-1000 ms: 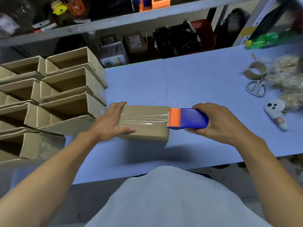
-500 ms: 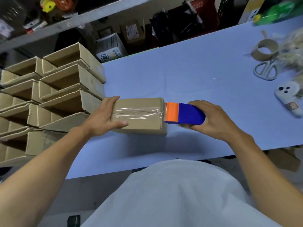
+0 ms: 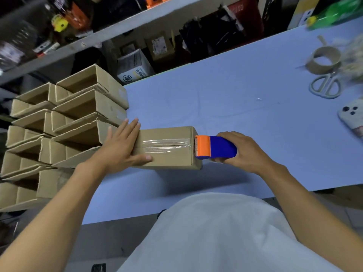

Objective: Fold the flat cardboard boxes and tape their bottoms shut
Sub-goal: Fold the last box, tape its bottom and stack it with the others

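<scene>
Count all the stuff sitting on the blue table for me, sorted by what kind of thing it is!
Cardboard box being taped: 1
Tape dispenser, held at the box's end: 1
Tape roll: 1
Scissors: 1
Phone: 1
Total: 5
The folded boxes stacked at the left are too overlapped to count, and the far right items are blurred.

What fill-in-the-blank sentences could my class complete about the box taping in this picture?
1. The right hand grips a blue and ____ tape dispenser.
2. The left hand rests with straight fingers on the brown ____ box.
3. Clear tape runs along the box's ____ seam.
4. Pale scissors lie on the light blue ____.

Missing words: orange; cardboard; middle; table
</scene>
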